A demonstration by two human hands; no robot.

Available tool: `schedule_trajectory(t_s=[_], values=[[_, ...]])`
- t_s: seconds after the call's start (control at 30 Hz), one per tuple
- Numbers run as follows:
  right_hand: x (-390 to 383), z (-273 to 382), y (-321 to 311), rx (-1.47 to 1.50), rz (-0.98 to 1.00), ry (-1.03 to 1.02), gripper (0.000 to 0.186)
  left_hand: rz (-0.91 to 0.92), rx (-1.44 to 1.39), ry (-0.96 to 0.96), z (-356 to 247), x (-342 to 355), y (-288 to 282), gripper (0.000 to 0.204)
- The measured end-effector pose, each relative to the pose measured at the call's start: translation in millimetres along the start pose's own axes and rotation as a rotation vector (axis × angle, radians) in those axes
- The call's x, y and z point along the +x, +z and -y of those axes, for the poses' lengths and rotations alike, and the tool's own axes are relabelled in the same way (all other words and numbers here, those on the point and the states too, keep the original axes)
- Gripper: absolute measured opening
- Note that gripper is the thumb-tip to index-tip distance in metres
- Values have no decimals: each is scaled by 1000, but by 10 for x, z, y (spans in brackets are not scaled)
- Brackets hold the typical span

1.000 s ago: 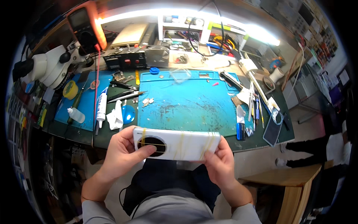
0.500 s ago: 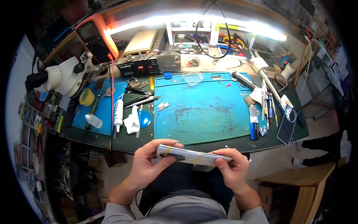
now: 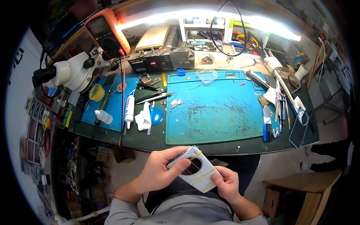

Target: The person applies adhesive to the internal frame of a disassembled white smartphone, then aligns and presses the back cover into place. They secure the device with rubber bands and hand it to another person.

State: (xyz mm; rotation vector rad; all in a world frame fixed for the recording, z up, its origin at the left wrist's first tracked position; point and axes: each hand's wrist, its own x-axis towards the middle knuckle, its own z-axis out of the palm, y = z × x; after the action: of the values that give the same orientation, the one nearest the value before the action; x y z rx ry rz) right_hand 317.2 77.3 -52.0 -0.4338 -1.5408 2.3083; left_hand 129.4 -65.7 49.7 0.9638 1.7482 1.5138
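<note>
Between my two hands, in front of the bench edge, is a white smartphone (image 3: 202,177) with its back tilted toward me. A large dark round camera area shows near its upper end, and yellow rubber bands wrap around it. My left hand (image 3: 162,168) grips the upper left side, its thumb lying on the camera area. Holding the lower right side, my right hand (image 3: 227,183) presses its thumb on the back. The phone's screen side is hidden. Beyond the phone lies a scratched blue work mat (image 3: 217,112) on the bench.
A microscope (image 3: 71,73) and an orange multimeter (image 3: 107,33) stand at the left. Nearer are a white glue tube (image 3: 129,108), a small bottle (image 3: 104,117) and pliers (image 3: 148,96). At the right lie tweezers (image 3: 278,105) and a dark phone panel (image 3: 299,131). A person's legs (image 3: 330,153) show far right.
My hands have turned the phone from nearly edge-on and level to slanting, so its back now faces me. The bench has shifted rightward in view.
</note>
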Motion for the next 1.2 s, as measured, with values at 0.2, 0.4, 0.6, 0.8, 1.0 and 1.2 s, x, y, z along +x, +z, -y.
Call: schedule_trajectory(t_s=[0.2, 0.4, 0.6, 0.8, 1.0, 1.2], values=[[-7, -165, -22, 212, 58, 39, 36, 79, 175, 7, -113, 8, -14, 35], [32, -148, 64, 719, 121, 241, 44, 135, -71, 22, -132, 4, 80, 55], [69, -95, 130, 811, 172, 320, 46, 69, 244, 69, -217, 12, 139, 57], [86, -86, 181, 810, 170, 310, 47, 63, 318, 73, -268, 23, 132, 58], [83, 110, 151, 602, 238, 349, 49, 60, 76, 114, -51, 253, 44, 52], [201, 253, 204, 785, 227, 413, 44, 53, -108, -57, -113, 335, 16, 53]])
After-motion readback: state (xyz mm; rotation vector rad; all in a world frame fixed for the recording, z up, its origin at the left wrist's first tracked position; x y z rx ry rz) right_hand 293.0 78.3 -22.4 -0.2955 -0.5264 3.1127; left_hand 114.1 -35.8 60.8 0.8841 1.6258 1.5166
